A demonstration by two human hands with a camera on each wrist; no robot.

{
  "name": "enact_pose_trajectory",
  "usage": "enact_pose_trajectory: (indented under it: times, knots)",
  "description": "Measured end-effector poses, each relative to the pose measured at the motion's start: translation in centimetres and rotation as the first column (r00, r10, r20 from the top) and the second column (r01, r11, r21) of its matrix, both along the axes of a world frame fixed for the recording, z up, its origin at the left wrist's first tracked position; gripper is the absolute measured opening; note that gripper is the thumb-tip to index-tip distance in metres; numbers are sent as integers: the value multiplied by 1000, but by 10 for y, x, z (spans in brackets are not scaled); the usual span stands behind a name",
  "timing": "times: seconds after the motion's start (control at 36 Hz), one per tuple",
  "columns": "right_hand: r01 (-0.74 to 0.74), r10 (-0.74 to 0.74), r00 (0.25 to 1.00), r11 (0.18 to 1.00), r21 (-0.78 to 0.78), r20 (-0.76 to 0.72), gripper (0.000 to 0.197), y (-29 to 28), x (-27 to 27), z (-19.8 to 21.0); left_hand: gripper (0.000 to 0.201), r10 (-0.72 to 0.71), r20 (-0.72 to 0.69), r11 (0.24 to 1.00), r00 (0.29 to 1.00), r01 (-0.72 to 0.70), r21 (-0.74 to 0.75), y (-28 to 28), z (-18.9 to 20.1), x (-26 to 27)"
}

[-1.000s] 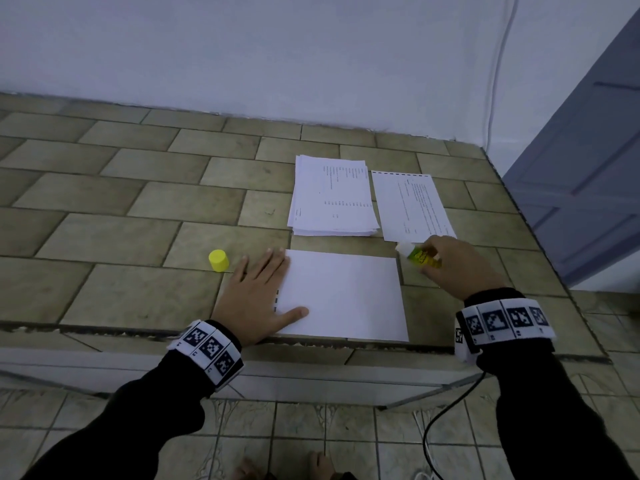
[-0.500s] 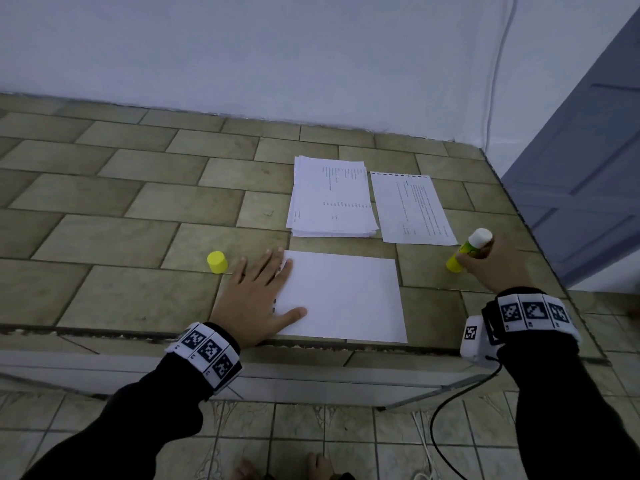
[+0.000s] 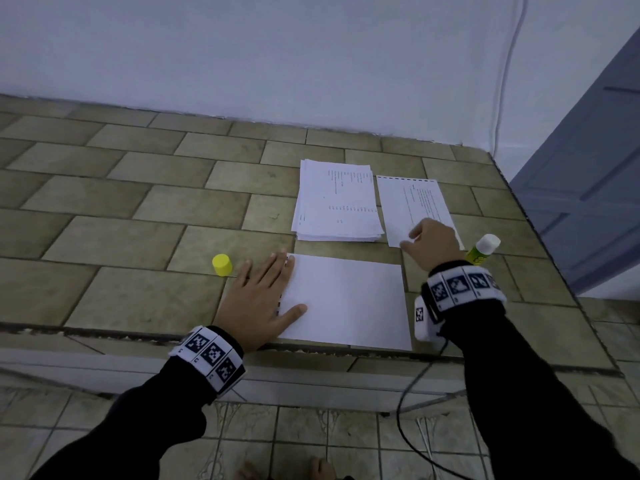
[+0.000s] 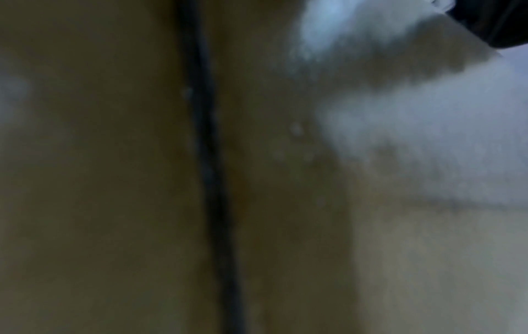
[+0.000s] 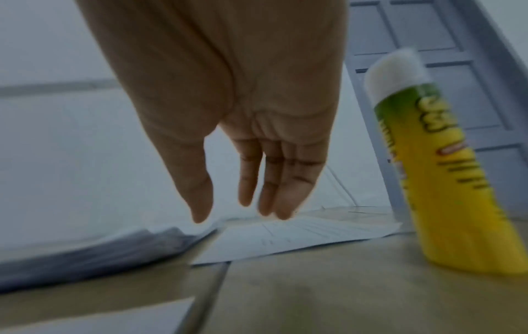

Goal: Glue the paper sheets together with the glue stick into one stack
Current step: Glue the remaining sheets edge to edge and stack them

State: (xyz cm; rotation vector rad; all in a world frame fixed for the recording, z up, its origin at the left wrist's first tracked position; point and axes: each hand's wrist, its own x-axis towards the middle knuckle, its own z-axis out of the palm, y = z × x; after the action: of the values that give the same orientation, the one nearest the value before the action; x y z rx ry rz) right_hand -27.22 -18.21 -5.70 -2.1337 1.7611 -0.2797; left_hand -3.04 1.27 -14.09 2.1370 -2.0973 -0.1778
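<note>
A blank white sheet (image 3: pixel 346 299) lies at the tiled ledge's front edge, and my left hand (image 3: pixel 258 299) rests flat on its left margin with straight fingers. Behind it sit a stack of printed sheets (image 3: pixel 337 202) and a single printed sheet (image 3: pixel 410 206) (image 5: pixel 300 235). My right hand (image 3: pixel 429 242) (image 5: pixel 245 203) reaches over the near end of that single sheet with fingers straight and holds nothing. The uncapped yellow-green glue stick (image 3: pixel 483 251) (image 5: pixel 434 171) stands upright just right of that hand. Its yellow cap (image 3: pixel 221 265) stands left of my left hand.
The tiled ledge (image 3: pixel 121 220) ends at a white wall behind and drops off at the front and right. A grey-blue door (image 3: pixel 588 174) stands at the right. A black cable (image 3: pixel 412 403) hangs below the front edge. The left wrist view is blurred.
My right hand carried the glue stick to the right, stood it on the ledge and let go, then moved left over the single printed sheet. The left hand stayed put.
</note>
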Motion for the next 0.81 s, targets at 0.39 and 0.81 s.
enact_pose_trajectory:
  times: [0.39, 0.81]
  knots:
    - [141, -121, 950, 989, 50, -287, 45, -45, 17, -17, 91, 8, -12, 999, 1000, -9, -43, 1, -2, 0]
    - [-75, 96, 960, 993, -90, 263, 40, -14, 0, 30, 80, -66, -323, 970, 944, -16, -244, -1, -1, 7]
